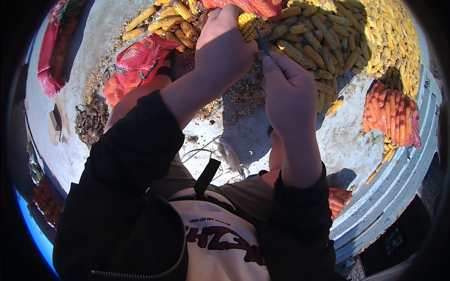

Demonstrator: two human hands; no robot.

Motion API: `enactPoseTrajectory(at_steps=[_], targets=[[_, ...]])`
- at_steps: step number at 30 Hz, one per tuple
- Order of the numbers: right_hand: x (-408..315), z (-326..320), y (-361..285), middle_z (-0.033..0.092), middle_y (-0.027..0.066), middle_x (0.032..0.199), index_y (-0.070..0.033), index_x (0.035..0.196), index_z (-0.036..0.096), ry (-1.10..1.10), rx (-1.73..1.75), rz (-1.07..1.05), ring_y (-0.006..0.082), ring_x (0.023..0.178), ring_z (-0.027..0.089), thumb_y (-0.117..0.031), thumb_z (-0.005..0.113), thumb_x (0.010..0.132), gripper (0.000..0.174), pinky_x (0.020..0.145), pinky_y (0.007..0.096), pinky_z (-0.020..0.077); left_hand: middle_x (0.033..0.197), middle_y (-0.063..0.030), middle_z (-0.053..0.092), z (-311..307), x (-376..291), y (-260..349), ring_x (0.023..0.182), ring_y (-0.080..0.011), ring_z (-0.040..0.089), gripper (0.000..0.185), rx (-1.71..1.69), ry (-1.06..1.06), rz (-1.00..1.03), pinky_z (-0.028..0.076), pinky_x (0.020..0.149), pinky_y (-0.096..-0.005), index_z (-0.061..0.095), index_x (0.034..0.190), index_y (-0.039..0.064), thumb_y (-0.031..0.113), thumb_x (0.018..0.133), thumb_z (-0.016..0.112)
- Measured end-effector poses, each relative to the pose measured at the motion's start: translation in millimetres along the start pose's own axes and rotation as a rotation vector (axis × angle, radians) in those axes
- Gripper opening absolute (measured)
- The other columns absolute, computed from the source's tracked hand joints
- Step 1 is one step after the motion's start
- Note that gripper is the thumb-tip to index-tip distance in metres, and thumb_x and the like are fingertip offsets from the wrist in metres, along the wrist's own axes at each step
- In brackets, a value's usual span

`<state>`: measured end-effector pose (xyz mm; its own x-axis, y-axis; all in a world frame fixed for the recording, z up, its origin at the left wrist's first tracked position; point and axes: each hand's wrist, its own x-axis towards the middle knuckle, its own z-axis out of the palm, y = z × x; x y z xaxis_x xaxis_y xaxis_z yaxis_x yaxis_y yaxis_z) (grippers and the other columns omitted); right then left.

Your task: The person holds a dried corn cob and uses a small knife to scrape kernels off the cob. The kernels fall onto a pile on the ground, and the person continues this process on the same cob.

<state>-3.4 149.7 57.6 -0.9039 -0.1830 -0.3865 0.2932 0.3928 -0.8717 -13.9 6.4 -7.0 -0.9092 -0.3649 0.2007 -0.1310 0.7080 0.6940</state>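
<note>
My left hand is closed around an ear of yellow corn, its end pointing to the right. Between the thumb and fingers of my right hand is a thin, dark pointed tool, whose tip touches or nearly touches the kernels. Its handle is hidden in the hand. Just beyond and to the right of both hands lies a big heap of corn ears, partly in shadow. Loose kernels are scattered on the concrete below the hands.
A red mesh bag stands by my left leg, near a clump of dry debris. Another mesh bag full of corn rests beside concrete steps at the right. More ears lie at the upper left.
</note>
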Motion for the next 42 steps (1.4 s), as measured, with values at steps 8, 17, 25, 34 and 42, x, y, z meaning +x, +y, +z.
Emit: enactPoseTrajectory(at_steps=[8, 17, 25, 34, 42], targets=[[2, 0, 2, 0.058, 0.0010, 0.065, 0.005, 0.110, 0.074, -0.001, 0.188, 0.082, 0.0055, 0.061, 0.052, -0.015, 0.062, 0.104, 0.024, 0.057, 0.0281, 0.0417, 0.115, -0.0233, 0.066, -2, 0, 1, 0.109, -0.0422, 0.066, 0.053, 0.061, -0.010, 0.009, 0.054, 0.095, -0.0471, 0.062, 0.121, -0.001, 0.015, 0.075, 0.082], [4, -5, 2, 0.048, -0.0046, 0.062, -0.002, 0.122, 0.073, -0.131, 0.435, 0.238, 0.0048, 0.042, 0.039, -0.022, 0.058, 0.108, 0.029, 0.038, 0.0239, 0.0275, 0.117, -0.0203, 0.066, -4, -1, 3, 0.106, -0.0412, 0.068, 0.049, 0.103, -0.011, 0.047, 0.056, 0.093, -0.0471, 0.065, 0.122, 0.008, 0.011, 0.075, 0.078], [24, -8, 26, 0.064, 0.0062, 0.069, 0.003, 0.104, 0.077, -0.064, 0.095, 0.205, 0.0122, 0.061, 0.058, -0.022, 0.063, 0.101, 0.029, 0.061, 0.0324, 0.0465, 0.121, -0.0158, 0.067, -5, -4, -13, 0.113, -0.0382, 0.067, 0.046, 0.261, -0.111, 0.146, 0.057, 0.095, -0.0459, 0.068, 0.123, 0.011, 0.007, 0.077, 0.071], [29, 2, 26, 0.053, 0.0013, 0.068, -0.001, 0.114, 0.072, -0.173, 0.191, 0.380, 0.0130, 0.055, 0.049, -0.023, 0.056, 0.105, 0.029, 0.053, 0.0313, 0.0404, 0.123, -0.0103, 0.068, -9, -5, -15, 0.114, -0.0350, 0.067, 0.043, 0.491, -0.172, 0.169, 0.055, 0.099, -0.0458, 0.069, 0.125, 0.017, 0.010, 0.083, 0.071], [67, -11, 66, 0.055, 0.0036, 0.071, -0.003, 0.111, 0.064, -0.034, 0.890, 0.641, 0.0128, 0.053, 0.050, -0.022, 0.051, 0.108, 0.023, 0.048, 0.0311, 0.0416, 0.110, -0.0113, 0.070, 5, -17, 9, 0.107, -0.0345, 0.068, 0.040, 0.098, -0.188, 0.213, 0.056, 0.091, -0.0460, 0.071, 0.117, 0.013, 0.014, 0.077, 0.075]])
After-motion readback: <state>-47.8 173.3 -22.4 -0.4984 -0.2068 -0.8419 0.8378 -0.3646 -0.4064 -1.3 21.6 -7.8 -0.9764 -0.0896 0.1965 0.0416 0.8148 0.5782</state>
